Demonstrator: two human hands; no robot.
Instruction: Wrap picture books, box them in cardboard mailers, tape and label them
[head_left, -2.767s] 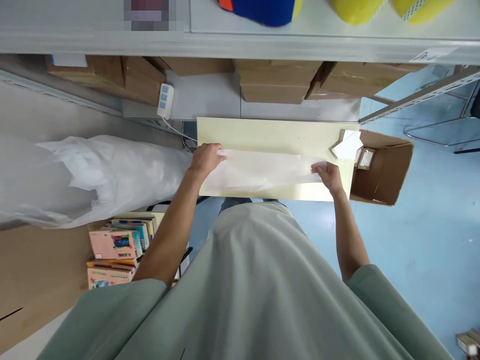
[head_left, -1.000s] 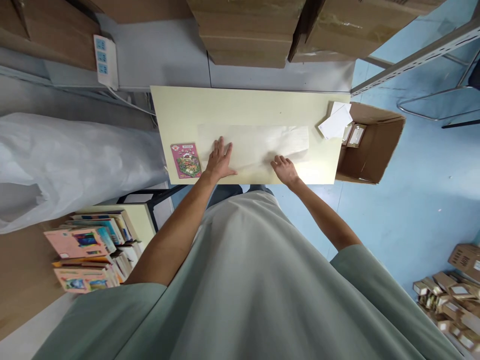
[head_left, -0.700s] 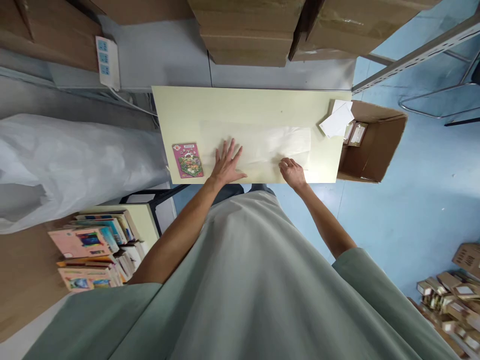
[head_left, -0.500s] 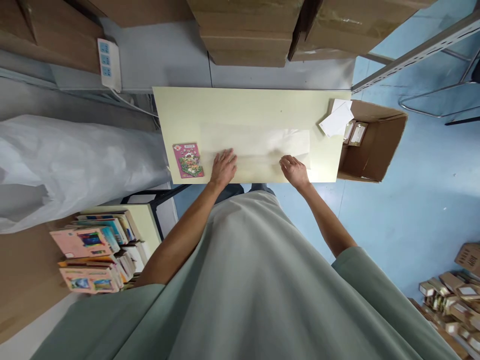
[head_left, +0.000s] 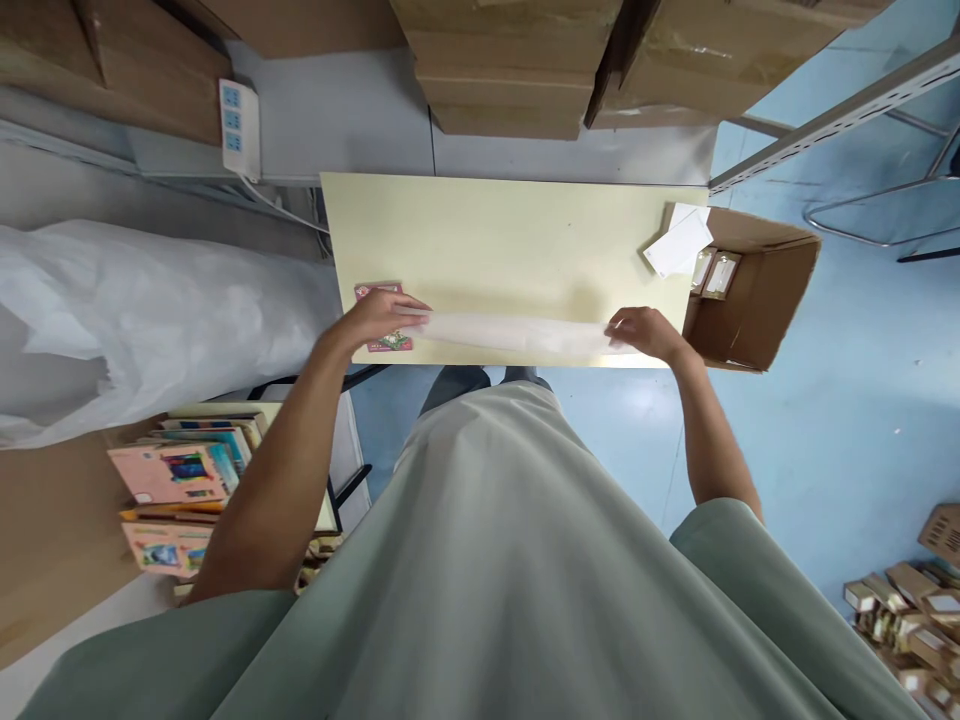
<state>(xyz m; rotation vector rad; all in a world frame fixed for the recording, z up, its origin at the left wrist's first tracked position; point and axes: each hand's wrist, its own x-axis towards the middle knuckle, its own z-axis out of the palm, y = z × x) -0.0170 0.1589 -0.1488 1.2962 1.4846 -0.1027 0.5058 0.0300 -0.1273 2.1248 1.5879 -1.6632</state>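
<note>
A pale yellow table (head_left: 510,240) stands in front of me. A long sheet of thin white paper (head_left: 517,334) lies folded into a narrow strip along the table's near edge. My left hand (head_left: 382,314) is closed on the strip's left end. My right hand (head_left: 643,330) is closed on its right end. A small pink booklet (head_left: 390,342) lies on the table under my left hand, partly hidden by it.
White cards (head_left: 679,243) lie at the table's right corner. An open cardboard box (head_left: 757,290) stands just right of the table. Brown boxes (head_left: 510,70) sit on the shelf behind. A white plastic bag (head_left: 142,320) and stacked books (head_left: 180,480) are at the left.
The sheet lay spread flat under my open hands; now it is folded toward the near edge into a narrow strip. Both hands have moved out to its ends and closed on it.
</note>
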